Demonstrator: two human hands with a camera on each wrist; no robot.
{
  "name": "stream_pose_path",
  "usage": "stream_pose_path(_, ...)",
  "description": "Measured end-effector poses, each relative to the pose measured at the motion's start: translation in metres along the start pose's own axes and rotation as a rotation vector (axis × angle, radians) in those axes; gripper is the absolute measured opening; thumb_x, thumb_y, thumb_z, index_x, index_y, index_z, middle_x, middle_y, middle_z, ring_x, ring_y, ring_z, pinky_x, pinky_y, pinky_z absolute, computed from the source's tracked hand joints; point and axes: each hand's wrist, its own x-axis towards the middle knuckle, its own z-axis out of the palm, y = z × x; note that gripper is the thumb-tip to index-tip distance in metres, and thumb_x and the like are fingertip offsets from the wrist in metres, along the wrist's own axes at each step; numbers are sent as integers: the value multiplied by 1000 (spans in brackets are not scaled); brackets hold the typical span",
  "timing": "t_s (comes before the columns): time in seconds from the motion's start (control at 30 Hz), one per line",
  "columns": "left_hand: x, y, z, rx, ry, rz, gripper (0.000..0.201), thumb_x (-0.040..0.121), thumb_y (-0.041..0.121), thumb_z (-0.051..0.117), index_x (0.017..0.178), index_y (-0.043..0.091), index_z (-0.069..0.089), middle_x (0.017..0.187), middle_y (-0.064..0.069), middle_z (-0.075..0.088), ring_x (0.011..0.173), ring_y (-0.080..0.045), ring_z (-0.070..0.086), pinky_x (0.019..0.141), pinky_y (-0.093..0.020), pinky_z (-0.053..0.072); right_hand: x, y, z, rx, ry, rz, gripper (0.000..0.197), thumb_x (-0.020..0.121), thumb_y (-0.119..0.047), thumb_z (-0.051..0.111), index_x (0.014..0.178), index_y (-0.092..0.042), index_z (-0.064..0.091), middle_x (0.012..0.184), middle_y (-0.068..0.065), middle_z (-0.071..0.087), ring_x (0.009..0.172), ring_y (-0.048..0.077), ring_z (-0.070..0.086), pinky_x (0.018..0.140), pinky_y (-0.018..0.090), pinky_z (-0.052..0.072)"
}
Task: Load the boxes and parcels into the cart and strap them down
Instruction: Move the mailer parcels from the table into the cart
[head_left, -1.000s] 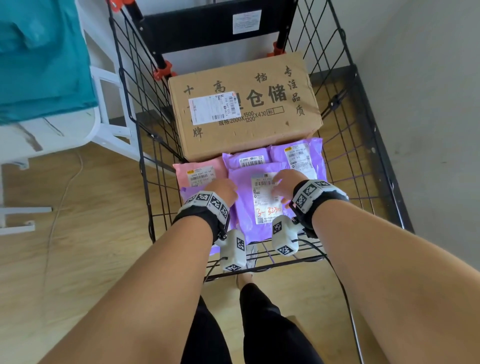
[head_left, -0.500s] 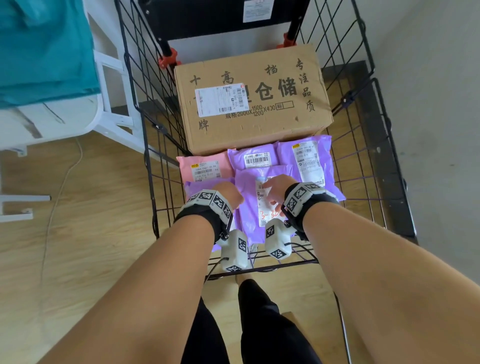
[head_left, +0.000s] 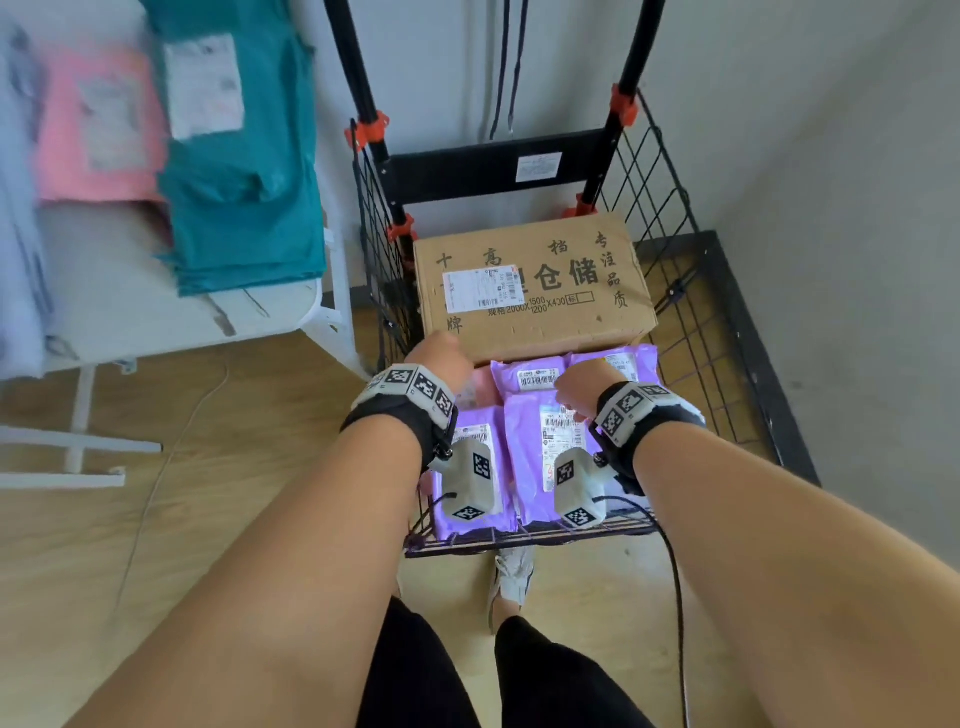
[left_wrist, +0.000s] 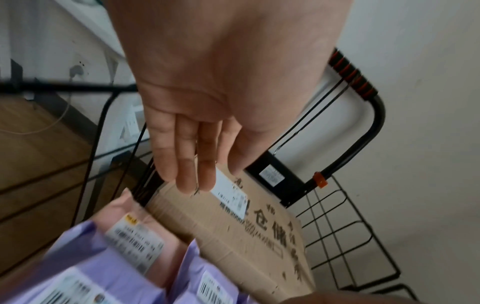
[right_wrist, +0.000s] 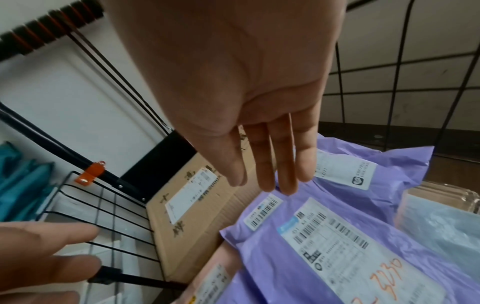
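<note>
both our hands are empty, fingers straight: the left hand hovers over the cardboard box, the right hand above the purple parcels already lying in the cart. more parcels wait on the white surface to our left; we'd fetch those first and lay them flat, labels up, before touching the straps.
</note>
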Motion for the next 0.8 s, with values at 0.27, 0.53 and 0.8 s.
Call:
stream_pose_path(0.27,-46,-4,-70,-44,127,38,29,92,12,52,120,8,57,106,-12,66,95,-29,66,88,-42,54,-55,-53,-31,0,107,-135,37,99,-15,45,133,-1,53,134,17,55,124,30,53,100,34,45)
stream_pose_path(0.53,-67,-60,-152,-84,227,79,25,91,18,51,115,10,56,114,-16,64,100,-32,64,92,-40,50,-91,-163,-44,183,226,-259,29,92,-21,58,118,-13,66,91,2,61,80,20,57,72,31,51)
stream_pose_path(0.8,-68,-162,-258,-96,278,82,32,91,15,50,121,7,57,117,-15,62,102,-32,62,89,-35,49,-112,-285,-1,186,272,-292,27,90,-18,58,114,-11,67,89,2,60,80,18,56,70,28,49)
